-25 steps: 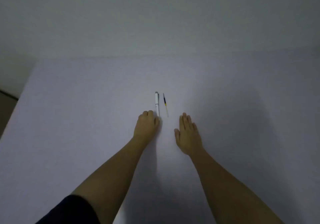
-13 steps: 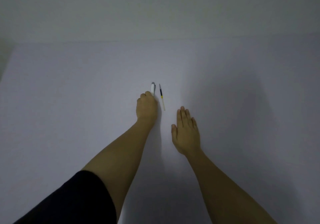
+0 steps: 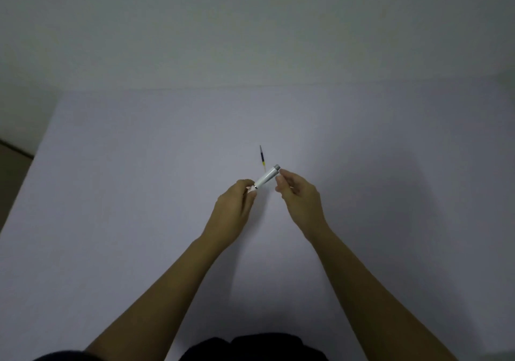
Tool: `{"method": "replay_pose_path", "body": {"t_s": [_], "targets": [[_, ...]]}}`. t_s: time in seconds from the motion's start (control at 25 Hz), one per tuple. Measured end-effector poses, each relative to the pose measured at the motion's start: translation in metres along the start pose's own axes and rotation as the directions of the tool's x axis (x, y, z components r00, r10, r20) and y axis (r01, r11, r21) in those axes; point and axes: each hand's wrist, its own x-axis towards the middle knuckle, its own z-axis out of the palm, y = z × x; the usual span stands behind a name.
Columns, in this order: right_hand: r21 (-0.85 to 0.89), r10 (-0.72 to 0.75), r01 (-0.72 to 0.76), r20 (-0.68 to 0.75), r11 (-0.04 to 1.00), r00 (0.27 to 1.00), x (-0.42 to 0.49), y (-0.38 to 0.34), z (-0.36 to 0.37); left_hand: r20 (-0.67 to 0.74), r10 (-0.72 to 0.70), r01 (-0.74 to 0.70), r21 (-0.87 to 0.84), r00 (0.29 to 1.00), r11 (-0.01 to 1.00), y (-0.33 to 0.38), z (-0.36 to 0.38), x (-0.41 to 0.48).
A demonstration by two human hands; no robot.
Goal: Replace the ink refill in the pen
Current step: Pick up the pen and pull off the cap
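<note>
A white pen [image 3: 266,179] with a grey end cap is held slanted above the table between both hands. My left hand [image 3: 237,207] grips its lower tip end, which the fingers hide. My right hand [image 3: 299,196] pinches the upper part near the grey cap. A thin ink refill [image 3: 262,157], dark with a yellow band, lies on the table just beyond the pen, its near end hidden behind the pen.
The white table [image 3: 139,193] fills most of the view, with its far edge against a pale wall [image 3: 250,26]. Its left edge drops to a darker floor [image 3: 11,160]. Dark clothing [image 3: 250,346] shows at the bottom.
My left hand has picked the pen up from the table. My right hand has lifted off the table and taken hold of the pen's upper end. The refill stays where it lay.
</note>
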Motion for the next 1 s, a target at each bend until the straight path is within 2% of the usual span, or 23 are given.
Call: {"method": "replay_pose_path", "body": {"t_s": [0.12, 0.36, 0.52, 0.64, 0.72, 0.8, 0.88, 1.0], "targets": [[0.210, 0.006, -0.006, 0.003, 0.978, 1.000, -0.011, -0.016, 0.003, -0.072, 0.143, -0.136, 0.097, 0.987, 0.986, 0.011, -0.002, -0.010], [0.318, 0.025, -0.019, -0.015, 0.948, 1.000, -0.015, -0.021, 0.002, -0.212, 0.178, -0.114, 0.284, 0.961, 0.952, 0.021, -0.001, -0.013], [0.302, 0.045, -0.038, -0.017, 0.953, 0.999, -0.007, -0.012, 0.001, -0.212, 0.077, -0.030, 0.218, 0.974, 0.976, 0.016, 0.005, -0.009], [0.394, 0.128, -0.088, -0.075, 0.915, 0.989, 0.014, -0.002, -0.003, -0.147, 0.012, 0.002, 0.095, 0.989, 0.996, 0.005, 0.008, -0.003], [0.297, 0.161, -0.118, -0.127, 0.948, 0.979, 0.032, 0.009, -0.009, -0.129, -0.038, 0.046, 0.059, 0.991, 0.997, -0.004, 0.010, 0.001], [0.029, 0.154, -0.151, -0.125, 0.988, 0.980, 0.048, 0.022, -0.012, -0.113, -0.090, 0.095, 0.042, 0.990, 0.995, -0.011, 0.010, 0.009], [-0.169, 0.156, -0.172, -0.107, 0.970, 0.982, 0.061, 0.033, -0.010, -0.103, -0.120, 0.123, 0.023, 0.987, 0.992, -0.015, 0.009, 0.018], [-0.281, 0.156, -0.181, -0.108, 0.942, 0.982, 0.080, 0.039, 0.000, -0.113, -0.117, 0.120, 0.024, 0.987, 0.992, -0.019, 0.006, 0.032]]}}
